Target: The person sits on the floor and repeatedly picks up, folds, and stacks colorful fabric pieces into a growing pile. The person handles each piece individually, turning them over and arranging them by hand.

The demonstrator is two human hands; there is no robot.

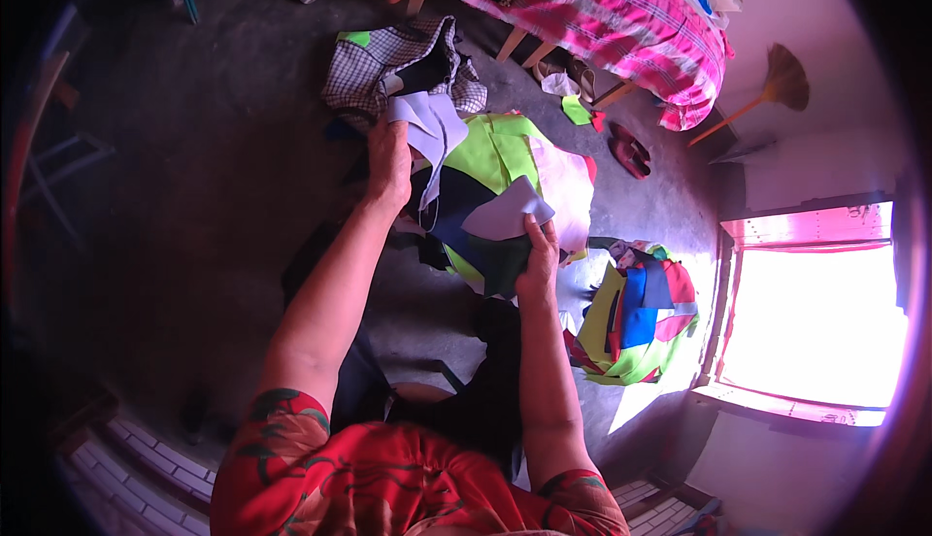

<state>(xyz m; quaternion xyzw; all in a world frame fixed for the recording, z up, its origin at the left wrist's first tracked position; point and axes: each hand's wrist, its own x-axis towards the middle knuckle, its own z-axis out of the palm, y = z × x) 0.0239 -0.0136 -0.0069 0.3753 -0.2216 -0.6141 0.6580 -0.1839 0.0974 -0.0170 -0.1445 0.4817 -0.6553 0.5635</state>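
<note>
My left hand point(388, 159) grips a pale lavender fabric piece point(434, 123) and holds it up over a heap of cloth scraps point(495, 162) in lime green, dark blue and pink on the floor. My right hand point(539, 259) pinches another pale lavender piece point(507, 214) at its lower edge, just above the dark scraps of the same heap. Both forearms reach forward from my red patterned sleeves.
A checked cloth point(374, 70) lies beyond the heap. A second pile of coloured scraps point(636, 322) sits to the right near a bright doorway point(815, 322). A bed with a pink striped cover point(621, 21), red sandals point(629, 150) and a broom point(767, 89) are at the back right.
</note>
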